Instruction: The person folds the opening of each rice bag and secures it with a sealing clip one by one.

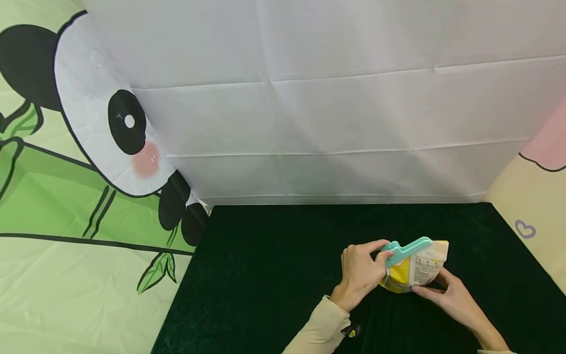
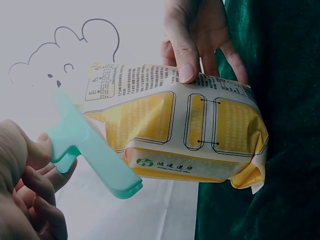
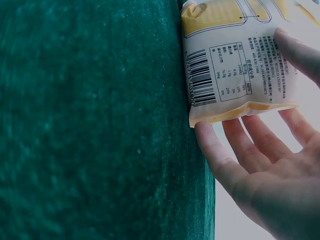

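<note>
My left hand (image 1: pixel 362 270) pinches the handles of a mint-green bag clip (image 1: pixel 409 249) between thumb and fingers. The clip's long bar (image 2: pixel 97 155) lies across the end of a yellow and white food bag (image 1: pixel 422 269); whether it bites on the bag, I cannot tell. From the other side, my right hand (image 1: pixel 457 300) holds the bag, its thumb on the printed face and its fingers beneath. Small print and a barcode (image 3: pixel 201 77) show on the packet in the right wrist view. The bag looks full and tilted, near the dark green cloth.
A dark green cloth (image 1: pixel 265 275) covers the table. Behind it hangs a pale creased sheet (image 1: pixel 331 113), with a panda print (image 1: pixel 101 123) to the left and a cream and pink panel (image 1: pixel 530 206) at right. A small black object (image 1: pixel 352 331) sits at the left wrist.
</note>
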{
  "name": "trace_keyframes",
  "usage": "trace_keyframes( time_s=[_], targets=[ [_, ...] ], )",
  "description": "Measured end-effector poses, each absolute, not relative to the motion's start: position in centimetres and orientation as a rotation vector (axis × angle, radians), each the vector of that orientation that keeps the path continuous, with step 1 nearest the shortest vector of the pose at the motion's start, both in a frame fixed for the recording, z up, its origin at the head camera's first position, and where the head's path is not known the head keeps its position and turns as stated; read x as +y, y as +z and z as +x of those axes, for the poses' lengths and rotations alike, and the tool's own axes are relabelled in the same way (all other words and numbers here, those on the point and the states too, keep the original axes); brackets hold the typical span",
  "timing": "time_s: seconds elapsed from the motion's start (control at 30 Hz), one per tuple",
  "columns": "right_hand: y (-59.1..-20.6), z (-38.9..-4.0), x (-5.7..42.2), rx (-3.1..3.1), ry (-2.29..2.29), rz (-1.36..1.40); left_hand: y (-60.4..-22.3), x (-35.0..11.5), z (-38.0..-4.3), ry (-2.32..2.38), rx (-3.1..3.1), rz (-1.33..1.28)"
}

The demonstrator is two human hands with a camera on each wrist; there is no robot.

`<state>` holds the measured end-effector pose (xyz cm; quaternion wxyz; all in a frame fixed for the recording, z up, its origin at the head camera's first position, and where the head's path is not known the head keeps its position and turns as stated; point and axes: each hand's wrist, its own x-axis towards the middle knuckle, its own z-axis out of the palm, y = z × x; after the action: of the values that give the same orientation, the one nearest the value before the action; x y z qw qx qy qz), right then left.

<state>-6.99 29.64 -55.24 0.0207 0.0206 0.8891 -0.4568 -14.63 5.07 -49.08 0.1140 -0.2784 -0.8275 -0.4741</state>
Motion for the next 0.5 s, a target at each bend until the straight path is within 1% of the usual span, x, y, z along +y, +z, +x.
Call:
trace_keyframes(
  time_s=[0.5],
  targets=[
    [-55.31, -7.03, 29.78, 2.752, -1.415, 0.072, -48.91, 5.51, -14.69, -1.393, -2.437, -0.817]
  ],
)
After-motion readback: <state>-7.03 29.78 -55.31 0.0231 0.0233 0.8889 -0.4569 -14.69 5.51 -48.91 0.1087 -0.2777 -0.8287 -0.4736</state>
